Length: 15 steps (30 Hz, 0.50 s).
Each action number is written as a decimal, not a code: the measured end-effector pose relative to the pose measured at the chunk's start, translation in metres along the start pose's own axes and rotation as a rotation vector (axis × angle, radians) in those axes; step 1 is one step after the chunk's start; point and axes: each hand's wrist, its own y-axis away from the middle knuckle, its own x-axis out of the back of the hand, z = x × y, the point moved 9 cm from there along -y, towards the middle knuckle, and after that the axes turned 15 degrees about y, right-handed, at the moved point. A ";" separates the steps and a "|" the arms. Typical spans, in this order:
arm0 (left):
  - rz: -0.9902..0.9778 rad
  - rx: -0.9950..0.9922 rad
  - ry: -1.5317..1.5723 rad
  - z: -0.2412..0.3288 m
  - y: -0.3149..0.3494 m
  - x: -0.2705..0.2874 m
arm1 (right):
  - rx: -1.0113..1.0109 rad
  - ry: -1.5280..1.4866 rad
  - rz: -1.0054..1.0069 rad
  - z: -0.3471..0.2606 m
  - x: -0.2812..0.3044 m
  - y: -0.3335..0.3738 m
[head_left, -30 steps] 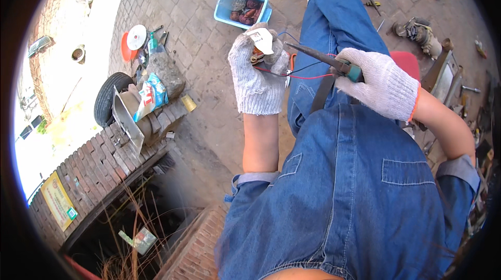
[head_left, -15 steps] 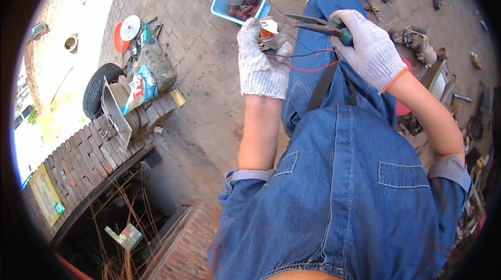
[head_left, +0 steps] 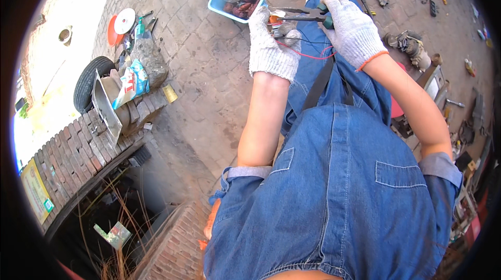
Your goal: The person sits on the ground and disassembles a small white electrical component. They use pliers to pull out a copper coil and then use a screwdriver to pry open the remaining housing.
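Note:
My left hand (head_left: pixel 272 53), in a white knit glove, grips a small wired part with orange and white on it (head_left: pixel 275 19). The fingers cover much of the part, and its kind is unclear. A red wire (head_left: pixel 307 56) and dark wires trail from it toward my right side. My gloved right hand (head_left: pixel 354 34) is closed around the green handles of long-nosed pliers (head_left: pixel 308 19). Their dark jaws are parted and point left, with the tips right at the part. Whether they touch it I cannot tell.
A light blue bin (head_left: pixel 215 11) with reddish-brown lumps stands just beyond my left hand. To the left are a tire (head_left: pixel 86 89), a stone and a brick ledge (head_left: pixel 73 147) above a dark pit. Scattered tools and a metal machine part (head_left: pixel 412 48) lie to the right.
The pliers have moved left and slightly up to the part, and the gap between the hands has narrowed. My left hand has shifted a little to the right with the part.

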 end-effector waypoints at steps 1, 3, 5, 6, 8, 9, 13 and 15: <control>0.010 -0.012 -0.009 -0.002 0.000 0.000 | -0.014 0.011 -0.023 -0.001 0.001 -0.001; 0.023 0.004 -0.004 -0.003 -0.001 0.004 | -0.008 0.004 -0.044 -0.002 0.000 -0.003; 0.025 0.010 -0.007 -0.001 -0.001 0.006 | -0.003 0.011 -0.079 -0.003 -0.003 -0.004; 0.025 0.015 -0.008 0.000 -0.002 0.006 | -0.003 0.024 -0.102 -0.003 -0.005 -0.004; 0.042 0.019 -0.024 -0.002 -0.003 0.009 | 0.034 0.114 -0.115 -0.005 -0.004 -0.004; 0.051 0.017 -0.031 -0.001 -0.002 0.010 | 0.076 0.187 -0.105 -0.006 0.000 -0.005; 0.127 0.006 -0.066 0.000 0.004 0.015 | 0.179 0.267 -0.040 -0.008 0.009 -0.012; 0.119 0.008 -0.082 0.002 0.004 0.015 | 0.130 0.213 -0.189 -0.003 -0.003 -0.011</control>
